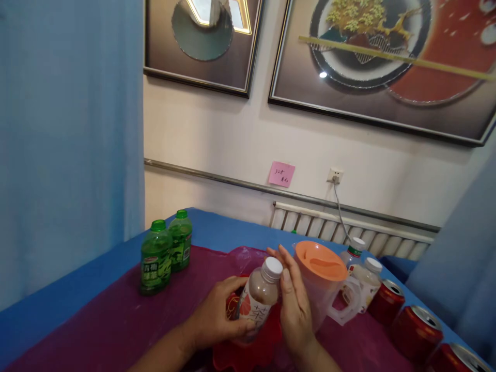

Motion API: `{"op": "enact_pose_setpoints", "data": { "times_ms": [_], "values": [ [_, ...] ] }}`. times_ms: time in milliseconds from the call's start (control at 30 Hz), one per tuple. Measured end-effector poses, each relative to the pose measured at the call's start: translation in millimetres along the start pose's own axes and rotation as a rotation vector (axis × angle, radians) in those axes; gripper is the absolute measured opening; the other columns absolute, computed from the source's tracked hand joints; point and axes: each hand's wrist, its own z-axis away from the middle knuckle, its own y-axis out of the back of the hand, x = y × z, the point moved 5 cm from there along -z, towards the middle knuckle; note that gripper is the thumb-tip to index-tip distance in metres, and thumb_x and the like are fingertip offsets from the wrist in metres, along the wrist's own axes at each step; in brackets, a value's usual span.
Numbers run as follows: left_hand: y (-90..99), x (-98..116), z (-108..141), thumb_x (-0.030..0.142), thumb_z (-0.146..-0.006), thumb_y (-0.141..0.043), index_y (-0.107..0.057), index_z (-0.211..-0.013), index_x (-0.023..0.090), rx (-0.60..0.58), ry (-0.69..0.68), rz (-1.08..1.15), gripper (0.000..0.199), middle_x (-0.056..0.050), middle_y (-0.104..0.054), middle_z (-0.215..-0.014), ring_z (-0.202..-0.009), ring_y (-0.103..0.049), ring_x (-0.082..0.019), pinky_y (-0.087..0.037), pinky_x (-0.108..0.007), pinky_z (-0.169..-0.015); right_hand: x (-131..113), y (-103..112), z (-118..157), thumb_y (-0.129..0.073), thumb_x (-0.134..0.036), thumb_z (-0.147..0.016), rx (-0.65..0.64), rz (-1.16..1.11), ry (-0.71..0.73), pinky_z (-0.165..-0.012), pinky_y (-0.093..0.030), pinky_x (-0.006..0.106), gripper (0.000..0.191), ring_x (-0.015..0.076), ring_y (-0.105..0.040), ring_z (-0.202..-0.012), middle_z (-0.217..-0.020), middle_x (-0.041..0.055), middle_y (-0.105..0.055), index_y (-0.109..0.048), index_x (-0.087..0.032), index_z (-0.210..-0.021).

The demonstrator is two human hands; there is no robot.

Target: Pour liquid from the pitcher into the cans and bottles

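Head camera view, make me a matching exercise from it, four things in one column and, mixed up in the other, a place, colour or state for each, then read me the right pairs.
Column one:
1. Bottle with the fruit label
2. Pitcher lid
3. Drink cans
4. Paper note

Column two:
A. In a row at the picture's lower right
B. Held in the left hand
C. Up on the wall
D. Orange

Right pairs: 1-B, 2-D, 3-A, 4-C.

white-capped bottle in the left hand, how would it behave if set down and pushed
The bottle may roll if laid flat, since its body looks rounded. Upright, it could tip if pushed near the white cap, being taller than wide. Its smooth-looking surface might be slippery.
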Motion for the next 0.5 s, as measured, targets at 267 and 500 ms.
{"op": "enact_pose_setpoints", "data": {
  "times_ms": [267,500],
  "values": [
    [-1.6,0.8,-1.3,0.044,-0.066,-0.079,-0.064,-0.128,0.023,-0.03,-0.021,0.0,0.067,-0.006,-0.072,-0.117,-0.104,-0.066,-0.028,-0.051,-0.037,-0.095,8.4,1.3,-2.5,-0.063,-0.045,-0.094,0.063,0.001,-0.014,-0.093,-0.054,0.035,0.038,0.022,-0.066,-0.109,-0.119,0.0089,-0.07,-0.062,-0.022,-0.123],
    [0.5,4.6,-1.4,0.048,-0.066,-0.079,-0.065,-0.127,0.022,-0.024,-0.021,-0.008,0.067,-0.006,-0.072,-0.114,-0.101,-0.066,-0.027,-0.051,-0.037,-0.094,-0.2,0.9,1.7,-0.048,-0.047,-0.101,0.014,0.05,0.001,-0.109,-0.044,0.044,0.046,0.0252,-0.058,-0.128,-0.135,0.0107,-0.065,-0.057,-0.022,-0.139]
  ]
}}
